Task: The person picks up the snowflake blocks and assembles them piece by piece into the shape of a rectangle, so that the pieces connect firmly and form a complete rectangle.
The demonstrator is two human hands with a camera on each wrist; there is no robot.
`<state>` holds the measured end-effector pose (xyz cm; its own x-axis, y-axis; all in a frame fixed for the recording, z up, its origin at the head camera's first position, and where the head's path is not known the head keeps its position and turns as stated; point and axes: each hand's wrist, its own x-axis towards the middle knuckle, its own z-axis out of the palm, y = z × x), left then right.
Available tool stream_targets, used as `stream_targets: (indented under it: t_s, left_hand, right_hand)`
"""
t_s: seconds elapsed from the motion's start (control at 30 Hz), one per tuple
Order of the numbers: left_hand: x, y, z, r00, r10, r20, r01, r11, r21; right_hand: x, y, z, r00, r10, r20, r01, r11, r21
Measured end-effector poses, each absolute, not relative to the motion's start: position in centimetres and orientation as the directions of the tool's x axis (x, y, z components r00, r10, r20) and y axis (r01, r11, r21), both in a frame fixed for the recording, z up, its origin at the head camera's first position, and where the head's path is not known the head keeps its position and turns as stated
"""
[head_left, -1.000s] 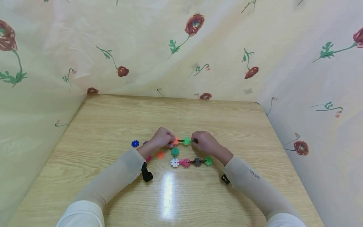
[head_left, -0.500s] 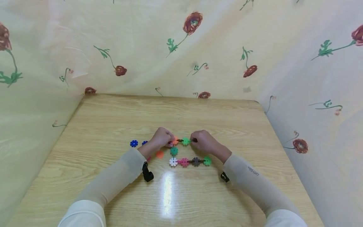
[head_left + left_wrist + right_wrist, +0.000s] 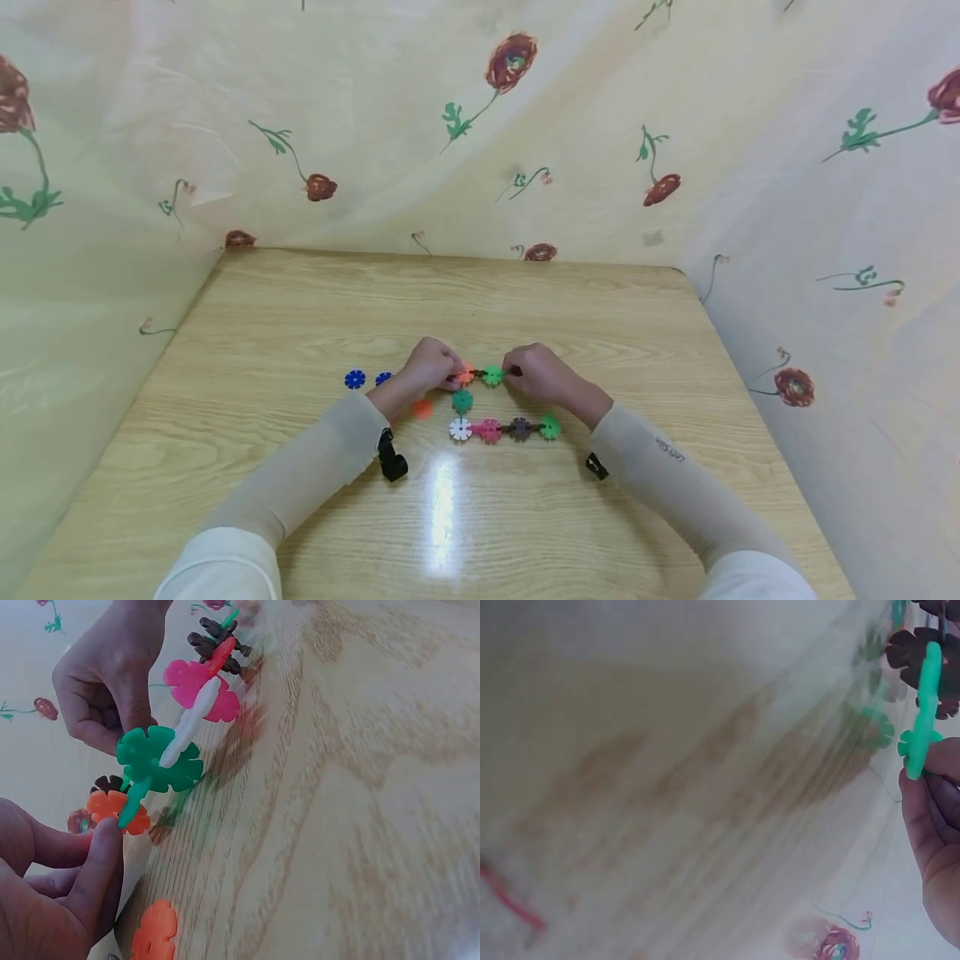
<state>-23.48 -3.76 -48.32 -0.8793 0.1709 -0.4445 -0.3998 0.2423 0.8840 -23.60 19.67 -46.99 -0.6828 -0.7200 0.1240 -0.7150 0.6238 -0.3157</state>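
Plastic snowflake discs are slotted together into a chain on the table. My left hand (image 3: 433,364) pinches the orange snowflake disc (image 3: 107,804) at a corner of the chain. Below that corner hang a teal-green disc (image 3: 462,401) and a white disc (image 3: 461,429). From there a row runs right through a pink disc (image 3: 491,430), a dark disc (image 3: 520,429) and a green disc (image 3: 550,427). My right hand (image 3: 546,371) pinches a bright green piece (image 3: 928,705) at the upper row's right end, beside a light green disc (image 3: 492,375). Fingers partly hide both pinched spots.
Loose on the wooden table (image 3: 480,517) lie blue discs (image 3: 355,379) left of my left hand and an orange disc (image 3: 422,409) near that wrist. Flower-patterned sheeting (image 3: 420,125) stands around the table's back and sides.
Both hands stay in nearly the same place with the same hold. The whole head view shifts slightly; the chain's layout looks unchanged.
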Motion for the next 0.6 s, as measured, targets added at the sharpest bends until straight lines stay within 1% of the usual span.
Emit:
stream_targets:
  t_s: [0.23, 0.33, 0.43, 0.6]
  left_hand:
    - [-23.17, -3.96, -48.35, -0.875, 0.161, -0.456, -0.414, 0.237, 0.879]
    - [-23.05, -3.99, -48.52, -0.876, 0.160, -0.454, -0.410, 0.249, 0.878]
    - [-23.12, -3.97, -48.58, -0.874, 0.178, -0.453, -0.399, 0.270, 0.876]
    - [-23.78, -4.68, -47.90, -0.879, 0.236, -0.415, -0.338, 0.305, 0.890]
  right_hand:
    - [-23.67, 19.55, -46.79, -0.671, -0.730, 0.126, -0.725, 0.612, -0.316]
    - [-23.70, 19.54, -46.86, -0.675, -0.728, 0.117, -0.719, 0.614, -0.326]
    - [-23.83, 19.63, -46.95, -0.686, -0.720, 0.108, -0.708, 0.625, -0.328]
    - [-24.18, 19.86, -46.95, -0.695, -0.708, 0.124, -0.703, 0.633, -0.324]
